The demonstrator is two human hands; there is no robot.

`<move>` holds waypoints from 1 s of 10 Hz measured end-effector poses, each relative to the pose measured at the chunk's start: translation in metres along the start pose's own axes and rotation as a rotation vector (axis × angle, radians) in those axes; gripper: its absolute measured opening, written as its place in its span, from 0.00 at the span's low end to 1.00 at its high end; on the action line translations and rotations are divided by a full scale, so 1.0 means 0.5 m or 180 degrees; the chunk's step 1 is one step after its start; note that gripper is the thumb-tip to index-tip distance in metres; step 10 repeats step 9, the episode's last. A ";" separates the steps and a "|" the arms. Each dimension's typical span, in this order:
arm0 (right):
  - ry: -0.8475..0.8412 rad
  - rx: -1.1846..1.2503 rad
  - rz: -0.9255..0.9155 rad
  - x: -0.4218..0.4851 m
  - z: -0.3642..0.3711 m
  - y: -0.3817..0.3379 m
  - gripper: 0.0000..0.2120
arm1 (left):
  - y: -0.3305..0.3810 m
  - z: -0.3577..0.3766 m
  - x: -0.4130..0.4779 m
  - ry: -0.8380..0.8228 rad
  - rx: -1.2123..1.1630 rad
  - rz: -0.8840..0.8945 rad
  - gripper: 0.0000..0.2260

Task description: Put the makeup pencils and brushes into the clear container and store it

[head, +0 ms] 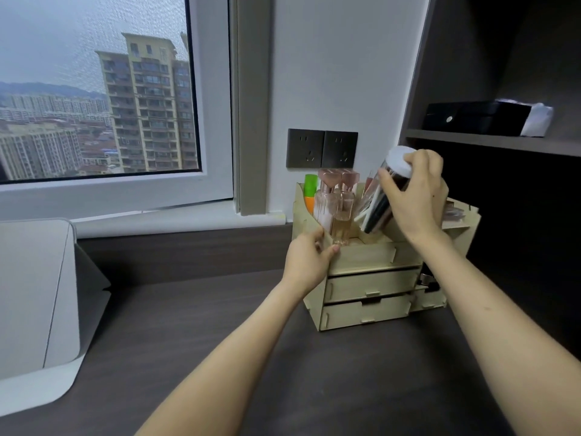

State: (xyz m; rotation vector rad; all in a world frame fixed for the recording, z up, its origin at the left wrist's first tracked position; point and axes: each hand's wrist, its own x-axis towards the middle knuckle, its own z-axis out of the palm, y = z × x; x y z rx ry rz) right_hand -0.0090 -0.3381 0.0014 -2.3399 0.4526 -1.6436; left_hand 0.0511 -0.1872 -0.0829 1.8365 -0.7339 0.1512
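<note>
A person's right hand (415, 199) grips a clear container (385, 196) over the top of a pale wooden organizer (371, 278) standing on a dark desk (220, 341) below a window (97, 89). The container is tilted, its long axis running from the white lid (398, 160) at the upper right down to its base at the lower left, so the lid end points up and away toward the shelves. The fingers wrap closed around the upper part of the container just under the lid, with the thumb pressed on its near side. Through the clear wall, dark and pale pencils and brushes (375, 212) lie packed lengthwise along the same slant; single items cannot be told apart. The container's lower end sits at or just inside an open top compartment of the organizer; whether it touches the bottom cannot be told. The left hand (309, 259) is closed on the organizer's front left corner, thumb on the front face. In the compartment beside that hand stand pink-topped clear bottles (338, 202), with a green and orange tube (310, 191) behind them at the far left. Two drawers (367, 297) at the organizer's front are shut. Dark wall sockets (321, 150) sit above, and a black box (474, 118) rests on a shelf (490, 141) to the right.
</note>
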 end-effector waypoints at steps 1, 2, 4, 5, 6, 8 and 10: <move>-0.0120 -0.0137 -0.0198 -0.004 -0.001 0.008 0.18 | 0.002 0.001 -0.001 0.0047 0.0014 -0.0012 0.17; -0.0373 -0.0203 -0.0277 0.009 -0.002 0.000 0.18 | 0.000 0.002 0.001 0.0005 0.0037 0.0030 0.11; -0.1121 -0.0147 -0.0339 -0.003 0.014 -0.001 0.16 | 0.003 -0.001 -0.003 0.0018 -0.0072 0.0003 0.19; -0.1127 -0.0047 -0.0201 -0.013 0.024 0.009 0.15 | 0.002 0.001 -0.002 0.0013 -0.0079 -0.0016 0.20; -0.1098 -0.0063 -0.0055 -0.018 0.028 0.003 0.18 | 0.002 0.001 -0.004 0.0014 -0.0087 -0.0010 0.18; -0.0763 -0.1147 -0.0072 -0.049 0.026 -0.022 0.26 | 0.005 -0.009 -0.007 -0.0178 -0.0055 -0.0129 0.24; 0.0061 -0.0845 -0.0483 -0.075 0.009 -0.057 0.18 | 0.008 -0.054 -0.018 0.0023 0.0014 0.0008 0.23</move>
